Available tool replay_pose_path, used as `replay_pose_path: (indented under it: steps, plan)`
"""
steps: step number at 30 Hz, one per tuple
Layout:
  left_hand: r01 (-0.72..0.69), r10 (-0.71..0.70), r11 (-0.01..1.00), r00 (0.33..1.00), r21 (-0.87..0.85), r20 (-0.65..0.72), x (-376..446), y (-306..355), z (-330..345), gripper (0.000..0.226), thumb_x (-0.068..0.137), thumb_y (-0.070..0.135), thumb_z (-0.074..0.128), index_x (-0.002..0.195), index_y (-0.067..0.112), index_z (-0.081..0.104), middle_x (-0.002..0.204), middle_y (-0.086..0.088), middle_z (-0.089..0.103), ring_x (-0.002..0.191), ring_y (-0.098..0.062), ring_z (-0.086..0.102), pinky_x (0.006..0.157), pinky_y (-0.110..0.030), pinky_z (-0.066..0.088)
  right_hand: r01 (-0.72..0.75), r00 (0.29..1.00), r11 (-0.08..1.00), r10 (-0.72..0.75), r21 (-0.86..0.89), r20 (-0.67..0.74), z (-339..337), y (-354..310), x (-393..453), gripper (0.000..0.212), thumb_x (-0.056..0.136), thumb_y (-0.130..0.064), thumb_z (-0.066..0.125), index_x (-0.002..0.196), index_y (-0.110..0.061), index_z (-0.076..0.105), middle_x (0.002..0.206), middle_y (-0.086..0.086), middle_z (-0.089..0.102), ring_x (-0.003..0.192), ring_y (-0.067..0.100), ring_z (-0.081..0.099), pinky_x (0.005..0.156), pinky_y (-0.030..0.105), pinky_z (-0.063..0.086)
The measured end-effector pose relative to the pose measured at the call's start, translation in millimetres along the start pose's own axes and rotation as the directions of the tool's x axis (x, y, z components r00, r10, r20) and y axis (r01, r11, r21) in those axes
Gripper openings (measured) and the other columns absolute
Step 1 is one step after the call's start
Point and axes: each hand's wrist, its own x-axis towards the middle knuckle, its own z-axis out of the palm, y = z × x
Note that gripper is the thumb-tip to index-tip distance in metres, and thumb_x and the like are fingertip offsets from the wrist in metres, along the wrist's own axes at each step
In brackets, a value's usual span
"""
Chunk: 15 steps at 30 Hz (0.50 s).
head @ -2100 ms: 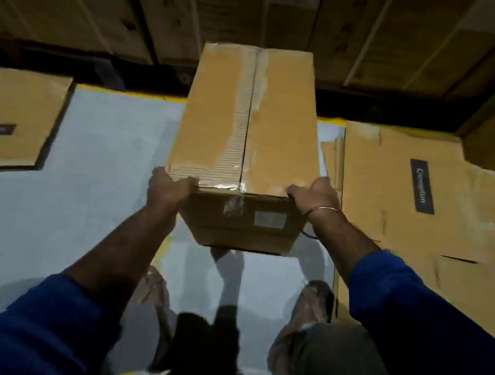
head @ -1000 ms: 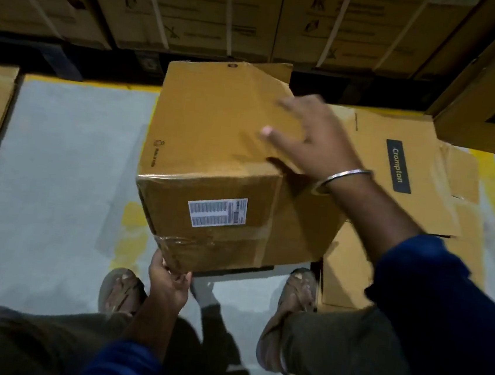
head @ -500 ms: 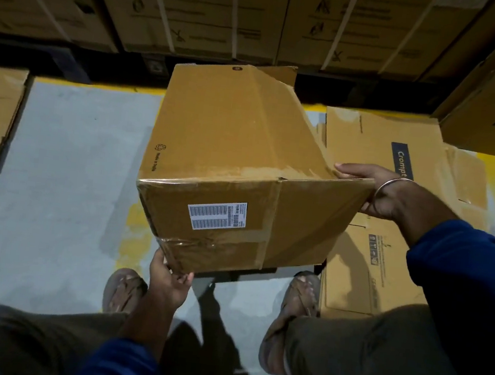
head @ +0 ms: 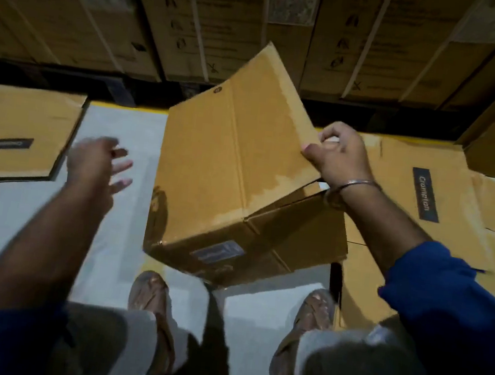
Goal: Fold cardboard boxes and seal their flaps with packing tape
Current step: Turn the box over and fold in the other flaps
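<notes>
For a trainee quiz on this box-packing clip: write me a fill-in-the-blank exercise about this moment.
1. The right hand grips the raised ____ of the cardboard box.
2. The left hand holds ____, fingers spread.
3. The flattened carton to the right bears the printed word ____.
4. A metal ____ circles the right wrist.

Missing words: flap; nothing; Crompton; bangle

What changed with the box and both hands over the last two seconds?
The box was turned over and now tilts on one corner. The left hand let go of its lower corner and hangs open beside it. The right hand moved to grip the raised flap edge. The flattened cartons on the floor stayed put.
</notes>
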Motion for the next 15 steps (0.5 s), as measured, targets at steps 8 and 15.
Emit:
replay_pose_path:
  steps: [8, 15]
  plan:
    - [0.063, -0.248, 0.94, 0.802, 0.336, 0.544, -63, -3, 30, 0.079, 0.085, 0.077, 0.06, 0.142, 0.022, 0.054, 0.132, -0.018, 0.063, 0.114, -0.039, 0.069, 0.092, -0.06, 0.058, 0.437, 0.894, 0.832, -0.36, -0.341, 0.268, 89, -22, -106, 0.02, 0.096, -0.024, 0.06, 0.112, -0.021, 0.049, 0.084, 0.01, 0.062, 0.076, 0.038, 0.06, 0.062, 0.045, 0.053]
    - [0.053, -0.284, 0.857, 0.878, 0.512, 0.384, -40, -18, 22, 0.037, 0.1, 0.037, 0.065, 0.123, 0.011, 0.053, 0.087, -0.023, 0.067, 0.073, -0.035, 0.075, 0.07, -0.046, 0.066, 0.659, 0.727, 0.614, -0.372, -0.435, 0.577, 127, -14, -137, 0.03, 0.098, -0.026, 0.054, 0.122, -0.018, 0.037, 0.087, 0.01, 0.063, 0.073, 0.042, 0.059, 0.06, 0.046, 0.05]
